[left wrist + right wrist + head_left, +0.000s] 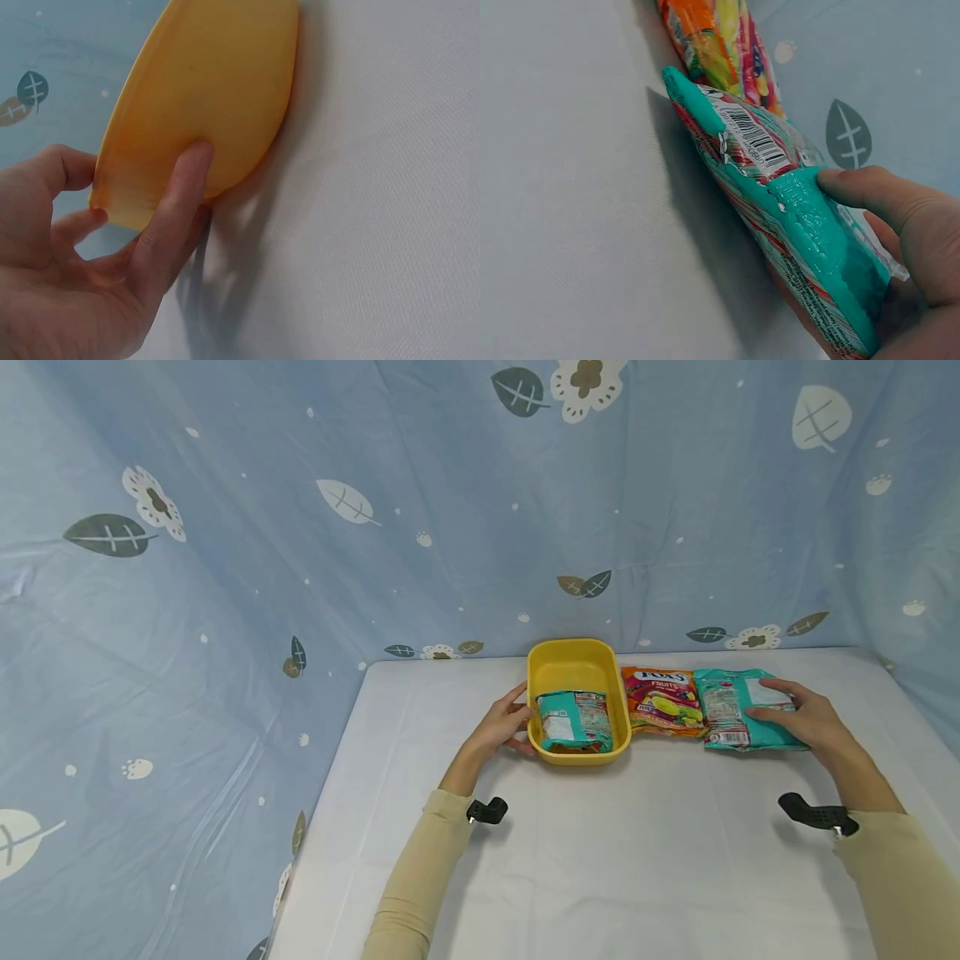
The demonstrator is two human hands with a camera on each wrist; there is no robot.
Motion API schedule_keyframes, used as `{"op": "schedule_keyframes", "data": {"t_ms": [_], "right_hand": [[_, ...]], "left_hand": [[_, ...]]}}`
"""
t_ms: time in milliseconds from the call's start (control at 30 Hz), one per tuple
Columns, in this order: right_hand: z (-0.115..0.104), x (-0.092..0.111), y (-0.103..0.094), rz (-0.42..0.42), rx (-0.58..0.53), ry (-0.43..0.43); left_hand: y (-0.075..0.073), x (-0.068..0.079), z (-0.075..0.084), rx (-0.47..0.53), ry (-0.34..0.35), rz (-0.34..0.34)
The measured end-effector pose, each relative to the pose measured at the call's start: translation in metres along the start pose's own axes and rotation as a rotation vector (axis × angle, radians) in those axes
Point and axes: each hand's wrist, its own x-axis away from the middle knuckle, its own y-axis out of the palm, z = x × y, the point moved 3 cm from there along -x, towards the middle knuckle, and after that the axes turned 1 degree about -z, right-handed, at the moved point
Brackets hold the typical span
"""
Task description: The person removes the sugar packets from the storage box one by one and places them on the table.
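A yellow plastic tub [573,652] stands on the white table with a teal snack bag [576,720] lying in its near half. My left hand [504,725] holds the tub at its left side; in the left wrist view, fingers [187,176] press the outer wall while others touch the rim. To the right, my right hand [806,718] grips a second teal bag [810,210], thumb over its face and other fingers partly hidden behind it. Between tub and second bag lies an orange Fox's Fruits candy bag [663,702], overlapping the teal bag's edge.
The white-covered table [637,860] runs back to a blue curtain [465,510] printed with leaves and flowers, close behind the tub and bags. Black wrist straps [817,814] are worn at both sleeve cuffs.
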Motion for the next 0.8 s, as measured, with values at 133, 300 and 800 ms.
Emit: {"op": "schedule_keyframes", "data": {"t_ms": [133, 300, 800], "right_hand": [[-0.002, 0.001, 0.002, 0.005, 0.039, -0.008], [-0.007, 0.003, 0.003, 0.009, 0.117, -0.017], [-0.022, 0.011, 0.004, 0.036, 0.324, -0.016]], "left_hand": [[0.0, 0.001, 0.0, -0.011, 0.001, 0.013], [0.0, 0.001, -0.001, -0.016, -0.004, 0.02], [0.001, 0.002, 0.001, -0.016, 0.001, 0.015]]}}
